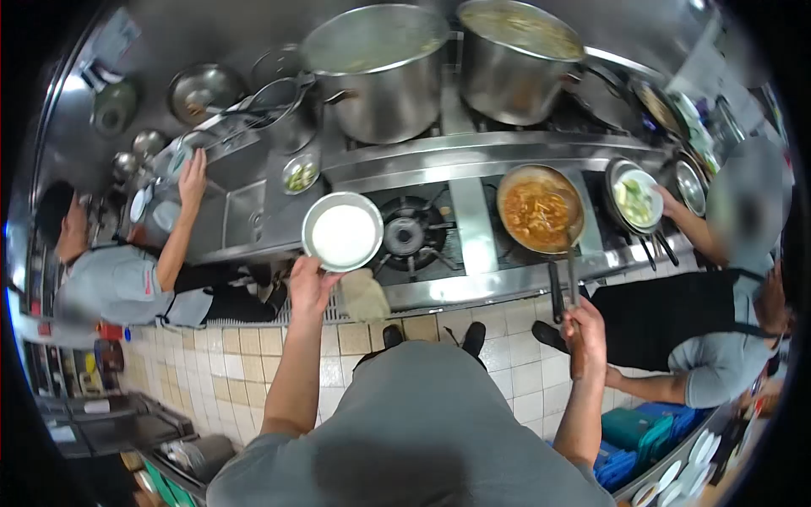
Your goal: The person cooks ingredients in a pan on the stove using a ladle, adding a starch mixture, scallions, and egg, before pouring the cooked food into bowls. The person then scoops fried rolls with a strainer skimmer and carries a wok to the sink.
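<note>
Only the head view here. The person's left hand (311, 285) has a grip on the near edge of a round silver metal bowl with white contents (343, 231), sitting about 10 o'clock from the middle of the view; can't tell if it's resting on anything. Right hand (583, 319) is wrapped around a long silver metal utensil (573, 276), which runs up to a round metal pan of reddish-brown food (541, 209) at 2 o'clock.

It's pretty crowded. A black pan handle (556, 291) sits just to the 9 o'clock side of the utensil, and a black gas burner (405, 237) fills the gap between bowl and pan. Two big silver stockpots (389, 106) block things off around 12 and 1 o'clock. A beige cloth (364, 296) lies at 5 o'clock from the bowl, with a small metal bowl of green pieces (302, 174) at 11.

One co-worker's hand (669, 207) is on a white bowl of green vegetables (637, 201) at 3 o'clock from the pan; another person (118, 283) is by the steel sink (243, 215) around 9.
</note>
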Demonstrator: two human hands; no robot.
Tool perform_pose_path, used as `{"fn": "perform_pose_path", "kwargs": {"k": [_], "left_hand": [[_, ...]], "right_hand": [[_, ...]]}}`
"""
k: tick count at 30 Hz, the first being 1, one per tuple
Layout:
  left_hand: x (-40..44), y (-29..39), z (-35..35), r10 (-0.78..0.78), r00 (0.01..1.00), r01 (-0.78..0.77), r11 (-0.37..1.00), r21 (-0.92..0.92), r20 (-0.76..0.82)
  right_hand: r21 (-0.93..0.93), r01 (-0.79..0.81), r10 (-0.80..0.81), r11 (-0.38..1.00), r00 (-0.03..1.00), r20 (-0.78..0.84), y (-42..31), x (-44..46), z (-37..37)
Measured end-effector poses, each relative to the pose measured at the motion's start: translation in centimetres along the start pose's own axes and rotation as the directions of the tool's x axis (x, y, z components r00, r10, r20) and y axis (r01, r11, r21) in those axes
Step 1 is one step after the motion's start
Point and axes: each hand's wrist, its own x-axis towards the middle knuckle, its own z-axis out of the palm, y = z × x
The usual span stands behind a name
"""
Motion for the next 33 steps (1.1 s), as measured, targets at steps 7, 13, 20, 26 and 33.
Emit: {"fn": "perform_pose_path", "kwargs": {"k": [7,13,20,26,33], "left_hand": [[0.1,1.0,1.9,-0.002,0.999,0.001,1.000,0.011,0.051],[-0.4,-3.1,9.6,-0.087,0.985,0.084,0.996,0.029,0.150],[-1.4,-9.4,21.5,-0.091,0.977,0.058,0.984,0.168,0.195],[0.5,-14.3,29.8,-0.025,0.964,-0.088,0.911,0.403,0.266],[0.9,-16.2,38.2,0.088,0.920,-0.299,0.786,0.540,0.381]], "right_hand": [[-0.383,0.118,-0.137,0.916,0.990,-0.023,-0.9,-1.4,-0.2],[-0.611,0.192,-0.259,0.768,0.966,-0.022,-2.6,0.5,-2.4],[-0.317,0.082,-0.026,0.945,0.984,0.179,-0.2,10.1,-8.3],[0.322,-0.449,0.264,0.834,0.836,0.481,0.0,9.3,-9.9],[0.039,-0.265,0.233,0.963,0.900,0.369,-3.0,6.3,-12.5]]}}
